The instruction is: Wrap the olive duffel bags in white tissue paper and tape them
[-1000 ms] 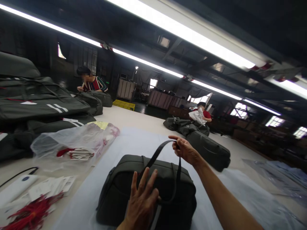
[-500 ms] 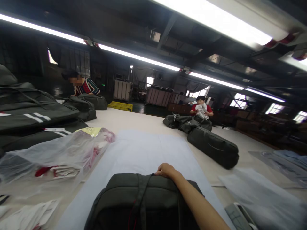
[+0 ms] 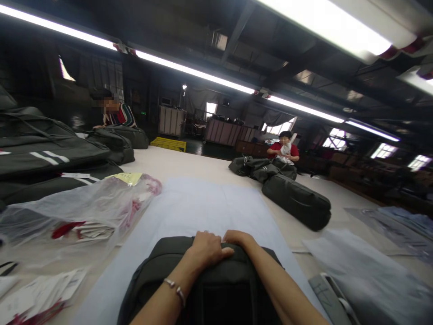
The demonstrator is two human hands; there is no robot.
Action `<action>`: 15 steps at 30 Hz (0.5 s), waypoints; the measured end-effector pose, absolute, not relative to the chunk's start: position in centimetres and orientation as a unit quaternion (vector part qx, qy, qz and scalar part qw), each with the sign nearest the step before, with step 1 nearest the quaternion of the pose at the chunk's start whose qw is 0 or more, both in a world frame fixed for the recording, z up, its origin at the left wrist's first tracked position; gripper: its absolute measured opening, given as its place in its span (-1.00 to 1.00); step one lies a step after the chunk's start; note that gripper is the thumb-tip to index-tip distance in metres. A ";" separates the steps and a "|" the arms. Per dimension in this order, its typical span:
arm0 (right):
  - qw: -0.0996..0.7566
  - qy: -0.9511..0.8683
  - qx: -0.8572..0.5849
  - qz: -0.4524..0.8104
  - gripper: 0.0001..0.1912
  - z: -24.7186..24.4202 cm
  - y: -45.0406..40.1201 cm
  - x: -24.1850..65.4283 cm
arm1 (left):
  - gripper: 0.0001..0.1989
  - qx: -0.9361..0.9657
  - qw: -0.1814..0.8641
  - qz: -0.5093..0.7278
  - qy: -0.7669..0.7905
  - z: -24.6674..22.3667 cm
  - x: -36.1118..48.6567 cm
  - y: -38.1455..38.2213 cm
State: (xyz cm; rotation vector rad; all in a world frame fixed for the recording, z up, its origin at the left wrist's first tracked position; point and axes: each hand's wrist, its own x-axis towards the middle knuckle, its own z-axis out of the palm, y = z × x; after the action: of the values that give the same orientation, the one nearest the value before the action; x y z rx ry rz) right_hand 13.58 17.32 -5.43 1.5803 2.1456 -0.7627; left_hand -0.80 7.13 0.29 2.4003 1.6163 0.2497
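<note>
A dark grey-green bag (image 3: 154, 266) stands close in front of me on a white sheet (image 3: 206, 198). My left hand (image 3: 207, 248), with a silver bracelet on its wrist, lies over the top of the bag. Its fingers bend over the far edge and its thumb points right. Beside it, my right hand (image 3: 238, 238) curls over the same top edge, nearly touching the left. The fingertips of both hands are hidden behind the bag's rim.
Dark bags with white stripes (image 3: 50, 158) pile up at left, near a clear plastic bag (image 3: 77, 198) and paper tags (image 3: 43, 293). More dark bags (image 3: 296, 201) lie ahead right. Plastic sheeting (image 3: 365, 271) and a grey case (image 3: 326, 295) are at right. Two people work across the table.
My left hand has come into view and onto the bag's top, beside my right hand, which stays at the far edge. The strap seen across the bag's top no longer shows.
</note>
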 end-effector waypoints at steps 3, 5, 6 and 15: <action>0.209 0.748 0.566 -0.276 -0.78 -5.7 17.2 13.5 | -0.30 0.812 0.154 0.039 0.562 -1.7 -1.6 8.0; 0.204 0.745 0.572 -0.274 -0.79 -5.8 17.5 13.3 | -0.27 0.814 0.148 0.038 0.561 -2.0 -1.7 8.3; 0.202 0.743 0.576 -0.274 -0.78 -5.9 17.7 13.3 | -0.26 0.813 0.149 0.032 0.561 -2.0 -1.7 8.5; 0.184 0.744 0.569 -0.297 -0.82 -7.3 17.0 14.4 | -0.22 0.819 0.170 0.016 0.548 -1.4 -1.2 7.5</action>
State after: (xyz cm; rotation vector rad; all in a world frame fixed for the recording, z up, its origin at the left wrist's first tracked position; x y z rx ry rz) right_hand 14.42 17.03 -7.30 1.6054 2.0992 -0.8368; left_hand -1.23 7.45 -1.43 2.3271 1.5559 0.0467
